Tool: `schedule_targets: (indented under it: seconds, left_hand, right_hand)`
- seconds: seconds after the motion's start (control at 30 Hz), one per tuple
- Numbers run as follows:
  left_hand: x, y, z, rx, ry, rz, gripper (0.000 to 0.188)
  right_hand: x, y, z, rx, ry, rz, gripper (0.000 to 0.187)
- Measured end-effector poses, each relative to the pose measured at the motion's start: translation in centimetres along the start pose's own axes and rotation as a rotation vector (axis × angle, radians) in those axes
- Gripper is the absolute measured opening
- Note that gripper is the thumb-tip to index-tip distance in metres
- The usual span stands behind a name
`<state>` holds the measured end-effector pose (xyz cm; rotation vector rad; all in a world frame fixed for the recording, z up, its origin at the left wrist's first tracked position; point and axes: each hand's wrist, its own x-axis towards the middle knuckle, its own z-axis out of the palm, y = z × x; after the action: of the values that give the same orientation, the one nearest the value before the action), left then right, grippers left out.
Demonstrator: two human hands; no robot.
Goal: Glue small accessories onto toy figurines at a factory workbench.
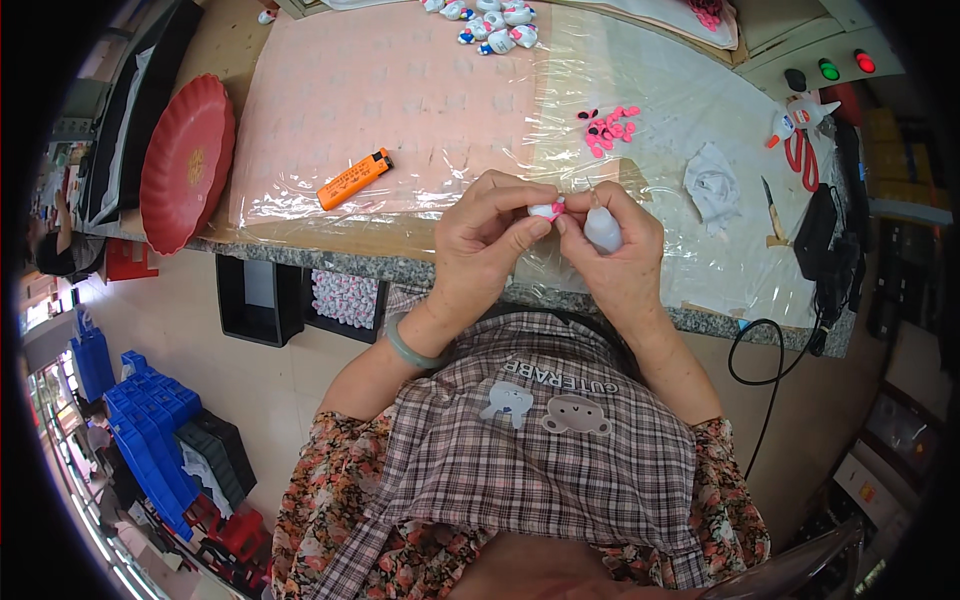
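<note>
Over the front edge of the table, my left hand [480,235] pinches a small white and pink figurine [546,211] between thumb and fingertips. My right hand [628,235] is closed around a small whitish squeeze bottle [603,232], its narrow tip pointing away from me. The right thumb and fingertips come close to the figurine's right side; whether they touch it I cannot tell. Beyond my right hand lies a loose group of small pink pieces [612,130], a few with dark faces showing. Several white figurines with pink and blue parts [492,25] lie at the far edge.
Left on the table are an orange bar with a black end [355,180] and a red scalloped tray [190,165]. To the right are a crumpled white cloth [711,187], red-handled scissors [801,160], a thin blade [773,208] and a black cable [757,382]. Below stands a figurine-filled black bin [345,298].
</note>
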<state>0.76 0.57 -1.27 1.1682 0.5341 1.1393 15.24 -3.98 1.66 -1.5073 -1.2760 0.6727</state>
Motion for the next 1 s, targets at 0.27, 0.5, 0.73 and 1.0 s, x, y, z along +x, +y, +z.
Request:
schedule_targets:
  seconds: [0.27,0.5,0.73,1.0]
  left_hand:
    - [0.6,-0.2,0.1,0.041,-0.011,0.003,0.024]
    - [1.0,1.3,-0.4,-0.114,0.03,-0.131,0.026]
    - [0.6,1.1,-0.5,-0.227,-0.066,-0.238,0.026]
    - [1.8,7.4,-4.1,0.136,0.135,0.076,0.025]
  right_hand:
    - [0.4,-0.2,-0.3,0.047,-0.008,0.096,0.014]
    - [1.1,-1.6,-0.6,0.122,-0.092,0.151,0.014]
    - [0.8,-1.1,-1.3,0.137,-0.108,0.267,0.012]
    - [1.4,-1.5,-1.5,0.332,-0.198,0.131,0.016]
